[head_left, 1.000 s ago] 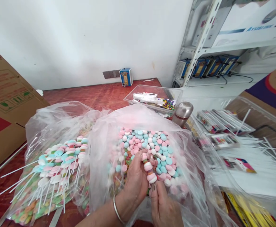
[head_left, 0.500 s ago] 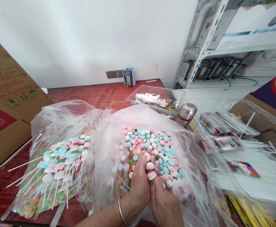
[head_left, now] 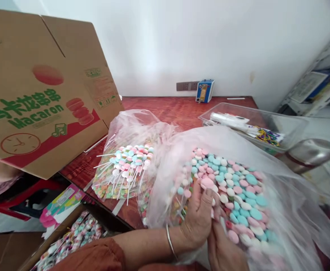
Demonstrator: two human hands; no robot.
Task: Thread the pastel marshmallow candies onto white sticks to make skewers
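Observation:
My left hand, with a silver bangle at the wrist, is closed around a small candy stack with a pink disc on top. Pressed against it from below and right, my right hand grips the lower part of the same stack; its fingertips are mostly hidden. Both hands are over an opened clear plastic bag full of pink, white and blue candy discs. Left of it, finished-looking candy sticks with white handles lie on another bag of small coloured ring candies.
A large cardboard box stands at the left. Below it, an open carton holds wrapped candies. A clear plastic tub, a metal flask and a blue device are on the red table. Someone's arm shows far left.
My view has swung left, bringing the cardboard box and the carton of wrapped candies into sight. Both hands stay together on the candy stack, which has turned so that less of it shows.

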